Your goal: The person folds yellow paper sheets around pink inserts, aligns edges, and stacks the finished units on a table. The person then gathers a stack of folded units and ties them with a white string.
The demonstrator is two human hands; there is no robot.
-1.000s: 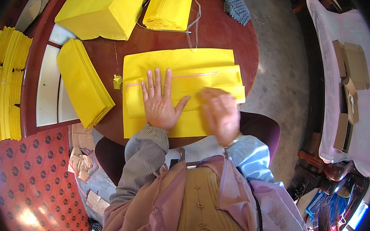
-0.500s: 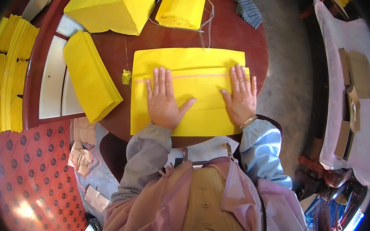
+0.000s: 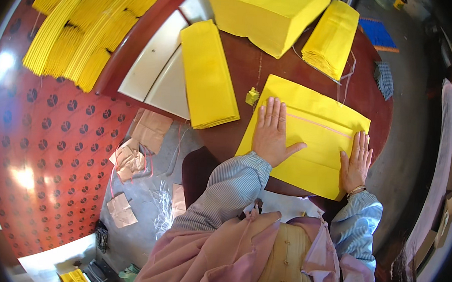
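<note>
A flat yellow paper sheet or bag [image 3: 309,167], with folded layers and a pink strip [image 3: 318,125] across it, lies on the dark red round table in front of me. My left hand [image 3: 273,137] rests flat on its left part, fingers straight and thumb spread. On the right edge lies my right hand [image 3: 356,166], palm down with the fingers stretched out. Neither hand grips anything. Just left of the sheet sits a small crumpled yellow scrap [image 3: 252,96]. Farther left, a folded yellow stack [image 3: 208,77] lies slanted over the table's edge and a white panel.
A large yellow block [image 3: 266,15] and a yellow bundle [image 3: 331,40] with loose clear straps stand at the back of the table [image 3: 225,146]. A grey cloth [image 3: 384,79] lies at its right edge. Many yellow stacks [image 3: 94,22] are at far left; brown paper pieces [image 3: 127,159] lie on the floor.
The view has swung to the left, so the table and sheet appear farther right and tilted. Both hands remain flat on the sheet, the right one lower along its right edge.
</note>
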